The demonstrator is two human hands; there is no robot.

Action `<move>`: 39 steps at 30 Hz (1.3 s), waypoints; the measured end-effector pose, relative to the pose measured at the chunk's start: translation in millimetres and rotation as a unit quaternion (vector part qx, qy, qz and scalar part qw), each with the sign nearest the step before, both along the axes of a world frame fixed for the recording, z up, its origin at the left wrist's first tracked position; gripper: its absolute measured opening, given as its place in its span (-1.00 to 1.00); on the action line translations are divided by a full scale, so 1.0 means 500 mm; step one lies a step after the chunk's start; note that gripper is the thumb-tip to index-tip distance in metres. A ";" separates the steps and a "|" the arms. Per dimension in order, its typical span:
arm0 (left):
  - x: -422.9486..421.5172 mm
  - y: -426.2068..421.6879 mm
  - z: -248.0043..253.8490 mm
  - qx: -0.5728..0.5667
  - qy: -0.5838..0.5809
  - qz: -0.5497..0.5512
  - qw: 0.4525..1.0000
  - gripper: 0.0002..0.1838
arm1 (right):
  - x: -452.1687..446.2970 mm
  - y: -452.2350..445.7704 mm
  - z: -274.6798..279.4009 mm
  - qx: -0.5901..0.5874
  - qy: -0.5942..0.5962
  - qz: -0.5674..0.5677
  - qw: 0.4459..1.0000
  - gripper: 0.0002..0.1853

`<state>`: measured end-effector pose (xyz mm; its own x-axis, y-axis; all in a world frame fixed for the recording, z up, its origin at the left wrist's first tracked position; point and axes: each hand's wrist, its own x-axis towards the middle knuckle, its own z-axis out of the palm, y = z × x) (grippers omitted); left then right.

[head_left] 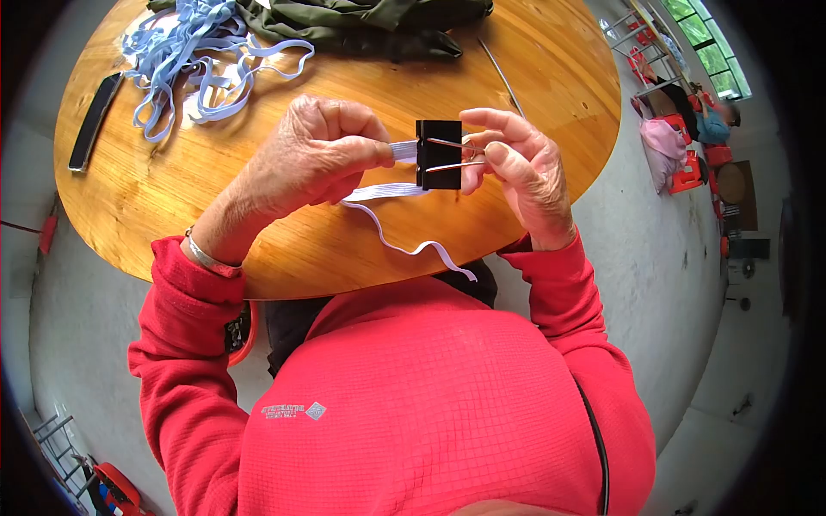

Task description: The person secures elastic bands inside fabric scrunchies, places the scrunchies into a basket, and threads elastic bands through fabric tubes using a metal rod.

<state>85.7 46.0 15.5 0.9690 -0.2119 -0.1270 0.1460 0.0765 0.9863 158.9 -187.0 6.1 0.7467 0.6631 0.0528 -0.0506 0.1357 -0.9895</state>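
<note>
My right hand [527, 168] is closed on the two silver wire arms of a black binder clip [440, 156], pinching them between thumb and fingers. From the clip's left side runs a flat, pale lilac elastic band [404, 152], and my left hand [323, 150] grips it between thumb and curled fingers. A second stretch of elastic [389, 191] passes below, partly behind the clip and my left hand. Its narrow loose tail [413, 250] curls towards the table's near edge. The clip's jaws face left; whether they pinch the elastic, I cannot tell.
On the round wooden table [551, 77] lie a tangle of light blue straps [185, 52], dark green cloth [361, 34], a black phone-like object [95, 122] and a thin rod [501, 76]. Another person [712, 125] is in the right background near red stools [687, 175].
</note>
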 end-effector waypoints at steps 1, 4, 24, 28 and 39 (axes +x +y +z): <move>0.000 -0.001 -0.001 -0.003 0.007 -0.004 1.000 -0.87 | -0.002 0.001 0.000 0.001 0.002 0.005 1.000 -0.60; 0.000 -0.002 -0.001 0.014 0.017 -0.016 1.000 -0.87 | -0.002 0.001 -0.006 0.000 0.004 0.004 1.000 -0.60; 0.010 0.011 -0.025 0.122 -0.133 -0.043 0.983 -0.71 | -0.014 0.038 -0.005 -0.017 -0.034 -0.038 0.999 -0.53; 0.010 0.012 -0.012 0.095 -0.150 -0.063 0.982 -0.65 | -0.001 0.020 -0.012 -0.009 -0.042 -0.047 0.998 -0.47; 0.006 0.016 -0.023 0.009 -0.103 -0.079 0.991 -0.73 | 0.017 -0.018 -0.020 0.044 0.016 -0.051 0.998 -0.46</move>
<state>88.5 54.3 4.0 0.9296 -0.3625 0.0657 -0.0506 0.0511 0.9974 167.2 -196.0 -3.7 0.8127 0.5769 0.0820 -0.0641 0.2283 -0.9715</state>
